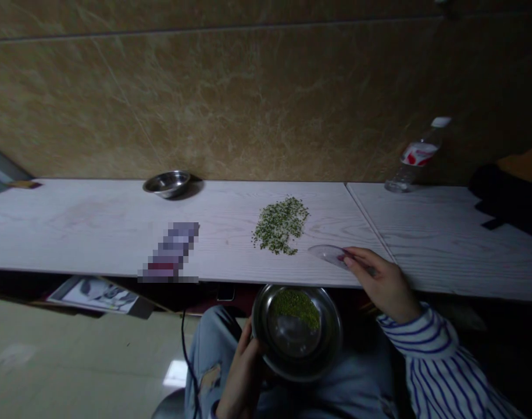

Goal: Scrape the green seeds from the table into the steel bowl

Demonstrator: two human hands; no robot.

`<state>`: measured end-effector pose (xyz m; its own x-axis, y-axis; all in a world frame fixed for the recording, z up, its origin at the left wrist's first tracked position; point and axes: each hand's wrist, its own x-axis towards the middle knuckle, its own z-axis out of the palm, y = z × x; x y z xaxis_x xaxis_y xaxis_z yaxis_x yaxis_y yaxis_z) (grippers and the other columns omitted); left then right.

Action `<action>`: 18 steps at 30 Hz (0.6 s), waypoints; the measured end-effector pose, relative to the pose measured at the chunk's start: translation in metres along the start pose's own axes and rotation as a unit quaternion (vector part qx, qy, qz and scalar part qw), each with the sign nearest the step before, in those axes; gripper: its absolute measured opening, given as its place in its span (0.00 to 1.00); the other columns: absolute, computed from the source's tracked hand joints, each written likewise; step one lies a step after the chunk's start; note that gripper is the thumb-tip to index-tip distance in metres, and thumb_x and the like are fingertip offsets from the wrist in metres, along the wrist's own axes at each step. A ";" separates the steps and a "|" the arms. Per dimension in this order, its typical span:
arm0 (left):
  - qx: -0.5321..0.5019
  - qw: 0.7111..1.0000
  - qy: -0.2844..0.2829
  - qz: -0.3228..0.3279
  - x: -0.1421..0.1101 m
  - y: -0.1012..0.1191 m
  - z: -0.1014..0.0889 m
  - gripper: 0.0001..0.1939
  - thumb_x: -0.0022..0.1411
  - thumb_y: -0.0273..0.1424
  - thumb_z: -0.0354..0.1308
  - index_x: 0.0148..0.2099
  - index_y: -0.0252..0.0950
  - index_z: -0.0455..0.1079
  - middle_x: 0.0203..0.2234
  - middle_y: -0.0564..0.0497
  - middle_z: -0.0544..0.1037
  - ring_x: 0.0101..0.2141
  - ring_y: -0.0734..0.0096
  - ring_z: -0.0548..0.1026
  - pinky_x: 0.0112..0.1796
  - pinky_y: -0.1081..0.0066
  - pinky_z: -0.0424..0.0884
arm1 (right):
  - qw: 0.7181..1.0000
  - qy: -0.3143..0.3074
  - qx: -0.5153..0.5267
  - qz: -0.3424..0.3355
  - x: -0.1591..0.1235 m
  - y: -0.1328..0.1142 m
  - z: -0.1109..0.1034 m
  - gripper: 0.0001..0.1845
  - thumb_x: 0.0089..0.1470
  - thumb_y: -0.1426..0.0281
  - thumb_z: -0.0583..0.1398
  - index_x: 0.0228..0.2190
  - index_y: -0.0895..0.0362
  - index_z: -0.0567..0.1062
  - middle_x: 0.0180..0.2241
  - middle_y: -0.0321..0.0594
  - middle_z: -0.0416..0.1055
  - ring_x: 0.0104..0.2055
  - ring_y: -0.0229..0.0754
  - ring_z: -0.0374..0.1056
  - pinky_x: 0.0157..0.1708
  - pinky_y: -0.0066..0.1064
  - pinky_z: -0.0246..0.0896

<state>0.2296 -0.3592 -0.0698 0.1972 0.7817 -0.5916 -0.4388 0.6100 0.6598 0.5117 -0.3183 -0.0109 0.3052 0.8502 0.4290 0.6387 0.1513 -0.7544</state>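
Note:
My left hand [243, 366] grips the left rim of a steel bowl [331, 343], held above my lap just below the table's front edge. Small green grains [295, 306] lie inside it, mostly toward its far side. Between thumb and fingers, my right hand [381, 282] pinches a thin, clear, curved plastic piece [325, 252] just over the tabletop. To the left of that piece, a loose patch of similar green grains [281, 224] is spread on the white wood-grain table [231, 256]. The plastic piece is apart from the patch.
A second steel bowl [167, 184] stands near the wall. Left of the grains lies a blurred-out flat item [172, 250]. A clear bottle [416, 156] with a white cap and dark cloth [510, 198] are at the right. Under the table are an open drawer [100, 295] and a black cable [185, 349].

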 end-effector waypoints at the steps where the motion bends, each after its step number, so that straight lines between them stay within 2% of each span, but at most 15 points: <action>1: -0.004 1.000 -0.003 -0.002 0.000 0.000 0.001 0.43 0.53 0.34 0.65 0.70 0.42 0.57 0.53 0.44 0.77 0.50 0.54 0.75 0.44 0.65 0.72 | 1.000 -0.010 0.007 -0.001 0.006 -0.001 0.003 0.14 0.55 0.60 0.61 0.39 0.55 0.80 0.36 0.44 0.81 0.38 0.47 0.78 0.37 0.36 0.75; 7: -0.035 0.999 -0.016 0.003 0.008 0.000 -0.009 0.43 0.55 0.33 0.65 0.70 0.40 0.55 0.57 0.42 0.74 0.57 0.50 0.70 0.51 0.61 0.68 | 0.994 -0.087 -0.031 -0.058 0.041 -0.013 0.022 0.10 0.54 0.65 0.59 0.37 0.54 0.77 0.33 0.41 0.81 0.37 0.46 0.78 0.37 0.36 0.73; 12: -0.043 0.999 -0.016 -0.019 0.019 0.001 -0.017 0.42 0.56 0.35 0.64 0.70 0.45 0.55 0.59 0.45 0.72 0.58 0.51 0.69 0.52 0.60 0.68 | 0.963 -0.211 -0.088 -0.140 0.078 -0.038 0.038 0.09 0.55 0.72 0.57 0.36 0.53 0.76 0.35 0.38 0.80 0.38 0.43 0.77 0.41 0.34 0.68; 15: -0.056 0.998 -0.004 -0.027 0.022 -0.001 -0.019 0.45 0.54 0.34 0.65 0.71 0.44 0.53 0.58 0.45 0.74 0.58 0.51 0.70 0.51 0.62 0.69 | 0.945 -0.251 -0.116 -0.176 0.102 -0.053 0.059 0.10 0.55 0.75 0.56 0.36 0.54 0.77 0.36 0.38 0.80 0.38 0.42 0.76 0.42 0.33 0.66; 18: -0.063 0.997 0.019 -0.038 0.024 -0.004 -0.022 0.48 0.52 0.34 0.64 0.72 0.43 0.51 0.56 0.46 0.76 0.56 0.52 0.71 0.48 0.63 0.70 | 0.924 -0.272 -0.145 -0.226 0.125 -0.068 0.090 0.10 0.55 0.77 0.57 0.36 0.55 0.77 0.37 0.40 0.80 0.41 0.43 0.75 0.47 0.35 0.64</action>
<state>0.2171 -0.3454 -0.0969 0.2008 0.7270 -0.6566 -0.5316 0.6439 0.5503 0.4433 -0.1771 0.0490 -0.3896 0.8725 0.2949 0.8006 0.4791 -0.3599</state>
